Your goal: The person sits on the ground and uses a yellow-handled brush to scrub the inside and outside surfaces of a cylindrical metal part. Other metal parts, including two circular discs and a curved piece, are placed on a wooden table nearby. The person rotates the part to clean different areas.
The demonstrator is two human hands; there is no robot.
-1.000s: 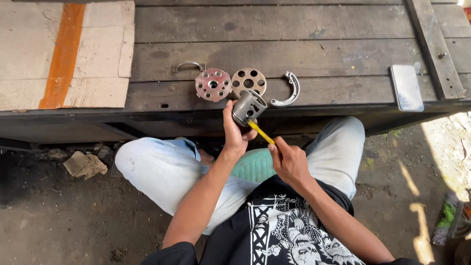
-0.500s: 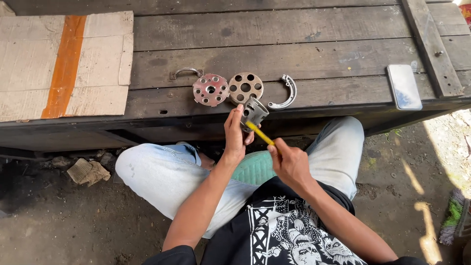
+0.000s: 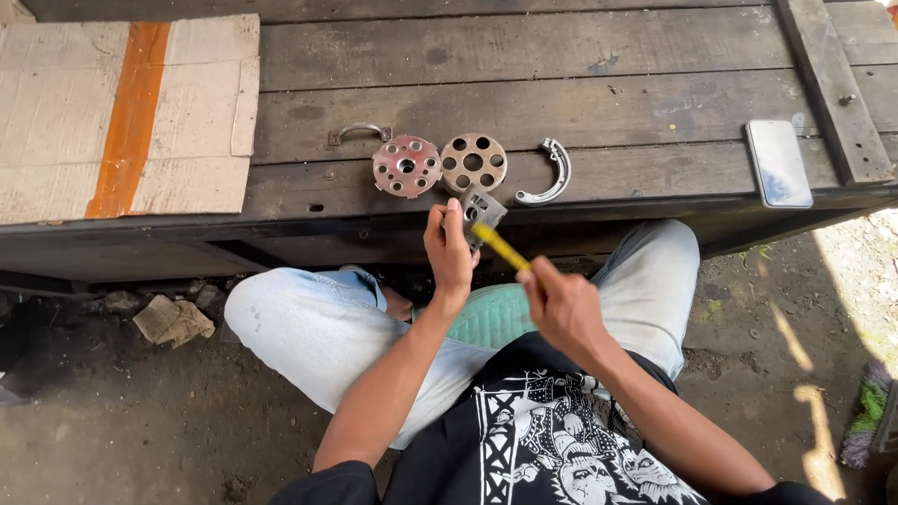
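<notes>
My left hand [image 3: 451, 251] grips a grey metal piston [image 3: 477, 209], held up in front of the edge of the dark wooden bench [image 3: 561, 103]. My right hand [image 3: 561, 304] holds a thin yellow-handled tool [image 3: 500, 245] whose tip meets the piston's side. Just beyond the piston, on the bench, lie a reddish round plate with holes [image 3: 405, 165], a tan round plate with holes [image 3: 473, 162] and a curved metal shoe [image 3: 547, 176].
A phone [image 3: 778, 163] lies face up on the bench at the right. A cardboard sheet with an orange stripe [image 3: 126, 117] covers the bench's left end. A metal handle [image 3: 360, 132] is fixed behind the plates. A crumpled rag [image 3: 168, 320] lies on the dirt floor.
The piston has turned in my left hand, now showing its side rather than its round open end. My right hand and the yellow tool shifted slightly up and right.
</notes>
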